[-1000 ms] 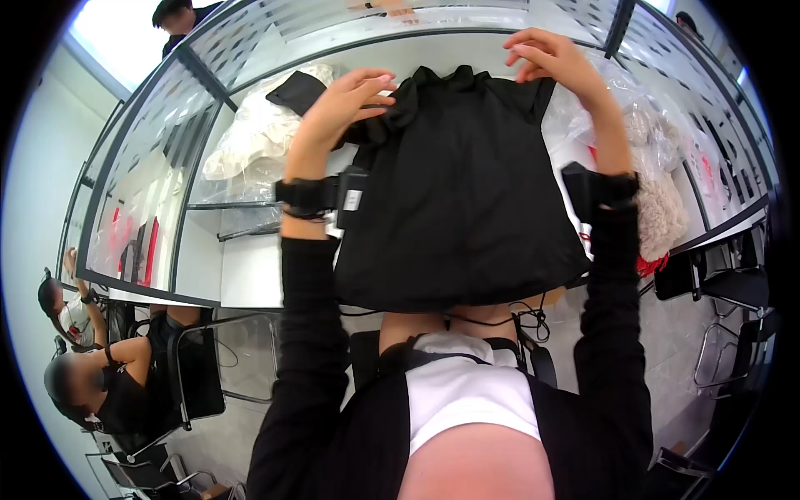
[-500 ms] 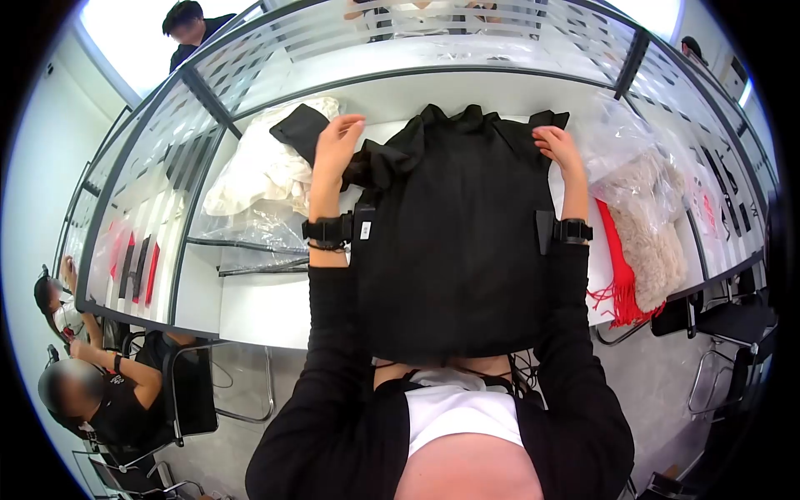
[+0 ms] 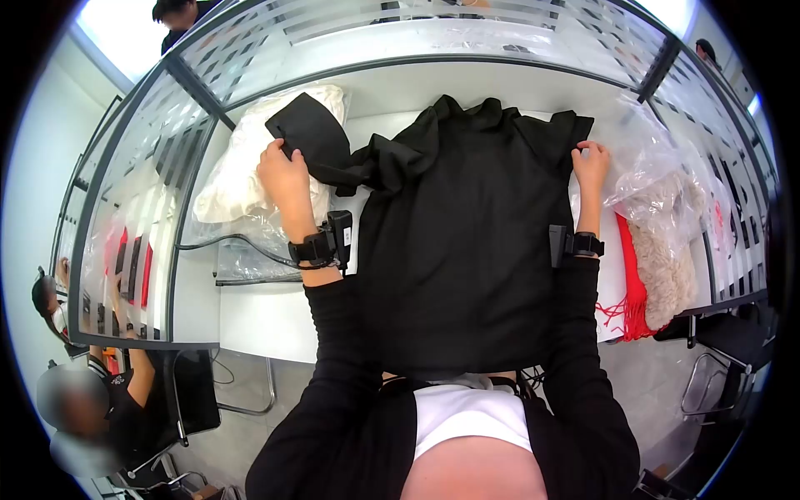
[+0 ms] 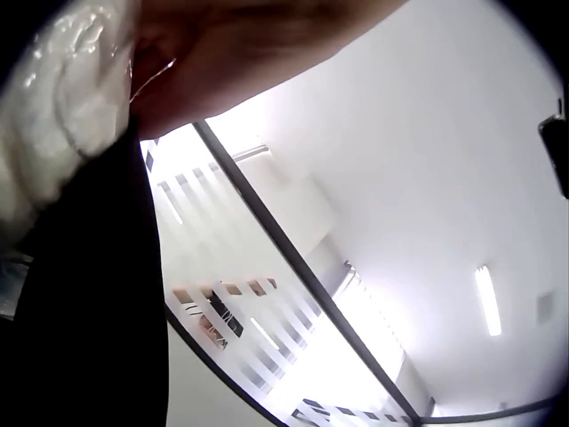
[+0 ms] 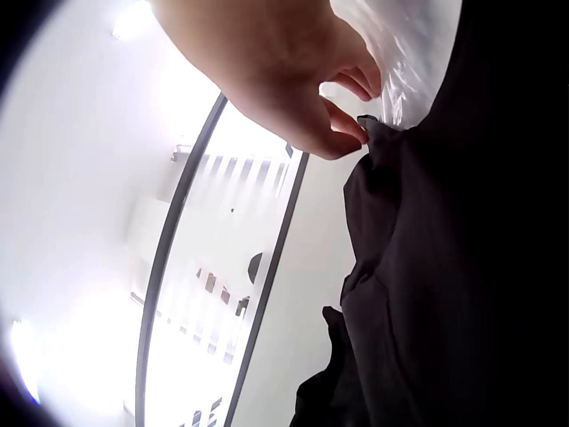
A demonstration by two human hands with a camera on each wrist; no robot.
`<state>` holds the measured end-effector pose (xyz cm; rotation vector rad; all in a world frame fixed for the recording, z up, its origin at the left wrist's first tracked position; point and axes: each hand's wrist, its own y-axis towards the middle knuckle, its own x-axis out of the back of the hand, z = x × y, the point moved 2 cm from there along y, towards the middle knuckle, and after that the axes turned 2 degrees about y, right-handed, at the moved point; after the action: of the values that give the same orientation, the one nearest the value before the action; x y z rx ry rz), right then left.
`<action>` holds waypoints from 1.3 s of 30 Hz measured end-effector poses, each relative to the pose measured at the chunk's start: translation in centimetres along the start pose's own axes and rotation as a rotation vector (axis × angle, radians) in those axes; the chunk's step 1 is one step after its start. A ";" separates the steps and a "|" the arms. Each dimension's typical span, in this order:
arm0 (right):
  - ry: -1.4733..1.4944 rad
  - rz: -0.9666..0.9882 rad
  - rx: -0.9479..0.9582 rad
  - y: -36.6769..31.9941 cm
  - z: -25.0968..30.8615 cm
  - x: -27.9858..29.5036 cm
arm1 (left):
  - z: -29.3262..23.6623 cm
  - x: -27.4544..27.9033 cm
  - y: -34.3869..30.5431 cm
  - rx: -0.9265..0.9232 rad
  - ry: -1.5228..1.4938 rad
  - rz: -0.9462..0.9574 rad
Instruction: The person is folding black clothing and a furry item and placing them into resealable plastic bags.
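Note:
A black top (image 3: 467, 233) with a gathered collar lies spread before me in the head view, its hem toward my body. Its left sleeve (image 3: 312, 133) is bunched near the shoulder and flares out over the white bundle. My left hand (image 3: 287, 183) pinches the lower edge of that sleeve's end; in the left wrist view its fingers are mostly out of sight. At the other side, my right hand (image 3: 591, 167) has thumb and fingertips at the right sleeve's (image 3: 562, 133) outer edge. The right wrist view shows a tip of the cloth (image 5: 378, 133) between these fingertips.
A plastic-wrapped white bundle (image 3: 242, 183) lies at the left. To the right are clear plastic (image 3: 642, 150), a beige fluffy item (image 3: 667, 250) and a red fringed cloth (image 3: 633, 283). Striped glass partitions (image 3: 450, 37) enclose the table. Other people sit or stand beyond.
Both hands come down from above the top to its sleeves. The left hand moves left to the sleeve end, which now fans wider; the right hand reaches the right sleeve's edge.

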<state>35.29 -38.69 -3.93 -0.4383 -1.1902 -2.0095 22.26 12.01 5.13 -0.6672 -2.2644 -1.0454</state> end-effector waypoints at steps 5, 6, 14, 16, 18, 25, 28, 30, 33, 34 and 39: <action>-0.024 0.222 0.007 0.0 -1.1 -0.7 | 0.7 0.3 0.4 0.094 -0.043 0.106; -0.004 0.251 -0.001 0.1 -1.0 -0.7 | 0.9 0.2 0.5 0.087 -0.040 0.101; 0.165 0.329 0.007 0.0 0.1 -0.3 | 0.3 -0.4 0.2 -0.029 0.120 0.003; 0.154 0.299 -0.008 -0.1 -0.9 -1.0 | 0.3 -0.3 0.4 -0.031 0.131 0.010; 0.192 0.280 -0.032 0.0 -1.0 -1.5 | 0.5 -0.4 0.5 -0.037 0.128 0.011; 0.506 0.320 -0.219 -0.4 -1.4 -1.6 | -0.4 0.0 0.1 -0.067 0.164 -0.015; 0.641 0.357 -0.294 -0.5 1.5 0.6 | 0.0 0.0 0.5 -0.077 0.040 -0.036; 0.654 0.378 -0.321 -0.6 2.6 1.5 | 0.0 0.4 0.5 -0.056 -0.043 -0.087; 0.531 0.365 -0.312 -0.3 2.1 1.1 | -1.0 2.1 0.6 0.092 -0.199 -0.140; 0.452 0.353 -0.318 0.0 1.5 0.6 | -1.8 3.1 0.5 0.198 -0.311 -0.112; 0.398 0.298 -0.204 -0.2 0.1 0.0 | -1.3 5.0 0.8 0.043 -1.128 -0.283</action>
<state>35.16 -38.59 -3.98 -0.2763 -0.6401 -1.8512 19.48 12.49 9.55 -1.1320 -3.4048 -0.8114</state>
